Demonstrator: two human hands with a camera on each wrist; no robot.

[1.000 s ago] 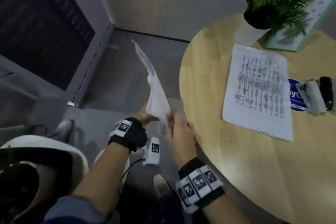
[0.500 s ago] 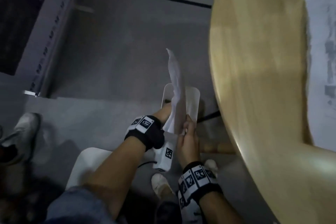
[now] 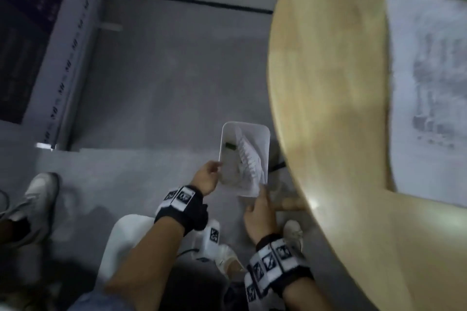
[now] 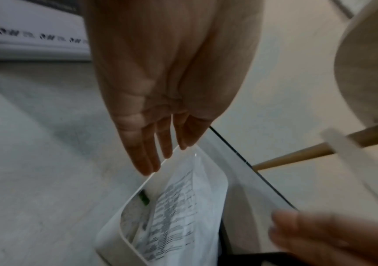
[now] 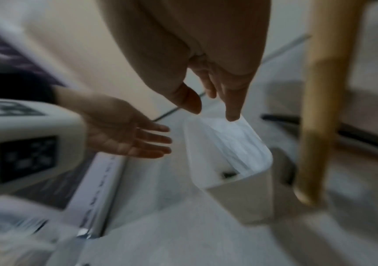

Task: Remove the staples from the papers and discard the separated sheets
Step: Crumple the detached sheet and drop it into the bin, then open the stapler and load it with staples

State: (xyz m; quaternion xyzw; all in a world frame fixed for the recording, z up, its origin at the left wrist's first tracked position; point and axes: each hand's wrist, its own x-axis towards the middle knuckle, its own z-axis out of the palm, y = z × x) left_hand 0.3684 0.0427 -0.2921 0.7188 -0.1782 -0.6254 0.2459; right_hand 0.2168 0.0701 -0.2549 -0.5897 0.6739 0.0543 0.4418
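Note:
A white bin (image 3: 262, 134) stands on the grey floor beside the round wooden table (image 3: 328, 83). A printed sheet (image 3: 249, 159) lies folded inside the bin (image 4: 113, 232), leaning on its wall. My left hand (image 3: 214, 171) hovers at the bin's left rim with straight fingers (image 4: 147, 162) and holds nothing. My right hand (image 3: 260, 192) is at the near rim, thumb and forefinger apart; the forefinger tip (image 5: 233, 115) touches the sheet's top edge (image 5: 229, 129). A stapled printed stack (image 3: 429, 83) lies on the table.
A wooden table leg (image 5: 315, 108) stands just right of the bin, with a black cable (image 3: 276, 166) behind it. A small green item (image 3: 230, 145) lies in the bin. A white chair seat (image 3: 121, 247) is under my left arm. Another person's shoe (image 3: 38, 199) is at left.
Both hands carried the sheet down from table height into the bin. They held it half a second ago; now it lies inside and both hands have let go.

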